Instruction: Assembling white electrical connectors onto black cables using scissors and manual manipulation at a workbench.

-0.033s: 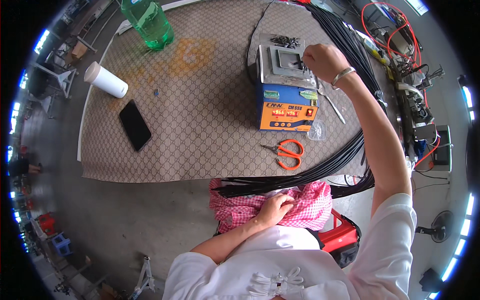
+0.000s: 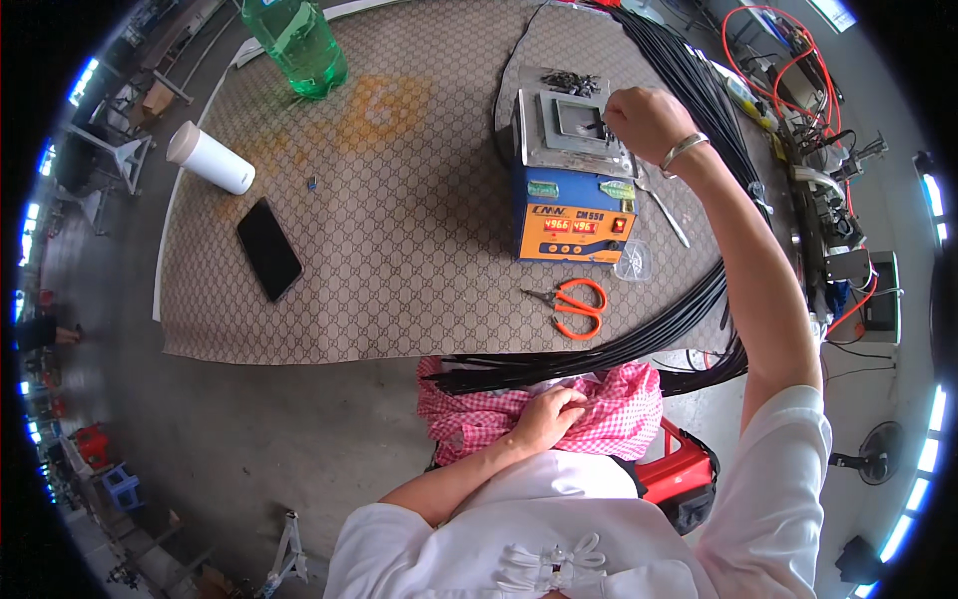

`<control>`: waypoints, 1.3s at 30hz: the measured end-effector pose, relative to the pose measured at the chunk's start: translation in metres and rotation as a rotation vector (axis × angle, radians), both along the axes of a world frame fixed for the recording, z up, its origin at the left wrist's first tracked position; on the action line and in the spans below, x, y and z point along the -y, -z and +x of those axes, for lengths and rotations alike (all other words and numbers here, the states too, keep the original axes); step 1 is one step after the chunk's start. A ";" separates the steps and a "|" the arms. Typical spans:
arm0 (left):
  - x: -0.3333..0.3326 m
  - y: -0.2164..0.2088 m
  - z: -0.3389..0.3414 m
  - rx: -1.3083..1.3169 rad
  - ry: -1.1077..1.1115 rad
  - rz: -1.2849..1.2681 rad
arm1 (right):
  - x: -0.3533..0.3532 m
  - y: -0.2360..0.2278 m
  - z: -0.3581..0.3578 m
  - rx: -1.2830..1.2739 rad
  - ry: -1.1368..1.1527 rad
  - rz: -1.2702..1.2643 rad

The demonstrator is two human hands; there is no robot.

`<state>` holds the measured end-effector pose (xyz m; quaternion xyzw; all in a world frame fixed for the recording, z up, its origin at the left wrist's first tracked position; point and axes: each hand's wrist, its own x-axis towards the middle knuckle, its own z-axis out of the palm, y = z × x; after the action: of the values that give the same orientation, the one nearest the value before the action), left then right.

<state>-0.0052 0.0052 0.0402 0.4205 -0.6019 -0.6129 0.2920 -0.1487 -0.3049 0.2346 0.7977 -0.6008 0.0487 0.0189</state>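
Observation:
My right hand (image 2: 647, 122) is closed above the square metal pan of a blue and orange solder pot (image 2: 577, 222), which has a lit red display. From its fingertips a small dark piece (image 2: 596, 129) reaches toward the pan; its kind is hard to make out, and the curled fingers hide most of it. My left hand (image 2: 545, 417) lies on the pink checkered cloth (image 2: 629, 399) over my lap. Its fingers are curled in, and whether they pinch anything is hidden. A pile of small dark bits (image 2: 570, 82) sits at the pot's far edge.
Orange-handled cutters (image 2: 579, 307), a small clear dish (image 2: 634, 262) and a thin metal tool (image 2: 667, 215) lie near the pot. Black cables (image 2: 689, 309) curve along the table's right and front. Leftward are a phone (image 2: 269, 250), white tumbler (image 2: 212, 160) and green bottle (image 2: 299, 50).

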 end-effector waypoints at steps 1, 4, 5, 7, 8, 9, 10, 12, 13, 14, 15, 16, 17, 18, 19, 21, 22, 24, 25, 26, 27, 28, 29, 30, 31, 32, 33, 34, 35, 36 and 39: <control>0.000 0.001 0.001 0.002 -0.006 -0.003 | 0.002 -0.001 0.004 -0.029 0.012 0.019; -0.001 0.005 0.002 -0.024 -0.025 0.020 | 0.005 -0.002 0.010 -0.102 0.038 0.064; -0.001 0.006 0.001 -0.038 -0.030 0.033 | 0.006 -0.001 0.011 -0.116 0.041 0.071; 0.000 0.005 0.002 -0.027 -0.032 0.021 | 0.007 -0.001 0.013 -0.135 0.043 0.078; 0.000 0.004 0.002 -0.020 -0.033 0.014 | 0.007 -0.001 0.015 -0.141 0.043 0.078; 0.000 0.004 0.003 -0.022 -0.031 0.023 | 0.007 0.000 0.016 -0.147 0.043 0.077; 0.001 0.004 0.003 -0.024 -0.029 0.031 | 0.007 -0.001 0.017 -0.149 0.043 0.080; 0.001 0.003 0.004 -0.015 -0.016 0.049 | 0.007 -0.001 0.018 -0.153 0.044 0.085; 0.002 0.002 0.005 -0.005 -0.005 0.057 | 0.008 0.000 0.018 -0.154 0.037 0.080; 0.003 0.001 0.005 0.004 0.007 0.065 | 0.008 0.000 0.017 -0.154 0.030 0.075; 0.003 0.001 0.005 0.005 0.007 0.063 | 0.009 0.001 0.016 -0.155 0.024 0.070; 0.003 0.000 0.005 0.006 0.007 0.061 | 0.009 0.001 0.015 -0.148 0.028 0.070; 0.003 0.000 0.004 0.008 0.008 0.060 | 0.009 0.002 0.014 -0.142 0.033 0.070; 0.003 0.001 0.003 0.011 0.006 0.054 | 0.009 0.002 0.012 -0.136 0.038 0.070; 0.002 0.001 0.003 0.016 0.005 0.049 | 0.010 0.003 0.011 -0.119 0.036 0.065; 0.002 0.000 0.001 0.026 0.003 0.038 | 0.011 0.004 0.004 -0.086 0.033 0.054; 0.003 -0.002 0.002 0.033 0.001 0.032 | 0.010 0.004 0.002 -0.027 0.012 0.038; 0.003 -0.005 0.000 0.039 -0.008 0.010 | 0.005 0.003 -0.007 0.090 -0.034 0.005; 0.001 -0.006 0.000 0.043 -0.025 -0.009 | 0.003 0.004 -0.011 0.167 -0.036 0.038; 0.000 -0.006 0.001 0.051 -0.050 -0.033 | 0.000 0.005 -0.018 0.248 -0.046 0.066; 0.000 -0.005 -0.001 0.026 -0.058 -0.065 | -0.004 0.008 -0.024 0.333 -0.063 0.093; -0.002 -0.002 0.000 -0.020 -0.033 -0.006 | -0.009 0.019 -0.028 0.503 0.000 0.118; -0.003 0.000 0.002 0.006 -0.032 -0.056 | -0.024 0.010 -0.019 0.627 0.139 0.236; -0.001 -0.001 0.004 0.026 -0.039 -0.207 | -0.037 0.008 -0.026 0.917 0.205 0.427; -0.001 -0.001 0.000 -0.005 -0.043 -0.137 | -0.054 0.000 -0.026 1.057 0.240 0.451; -0.001 0.005 -0.002 -0.013 -0.028 -0.158 | -0.065 0.006 -0.035 1.149 0.247 0.482; -0.003 0.006 -0.004 -0.002 -0.051 -0.117 | -0.078 0.005 -0.031 1.251 0.288 0.514; -0.003 0.007 -0.004 0.020 -0.054 -0.172 | -0.084 0.013 -0.035 1.310 0.283 0.554; -0.003 0.002 -0.001 0.036 -0.046 -0.160 | -0.094 0.013 -0.027 1.413 0.360 0.632; -0.003 -0.003 0.002 0.045 -0.030 -0.143 | -0.101 0.022 -0.025 1.458 0.299 0.670; -0.002 -0.007 -0.001 -0.017 -0.004 0.030 | -0.129 0.028 -0.018 1.693 0.158 0.721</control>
<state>-0.0064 0.0076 0.0477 0.4206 -0.5894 -0.6248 0.2922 -0.1663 -0.1754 0.2064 0.4104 -0.4457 0.4243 -0.6730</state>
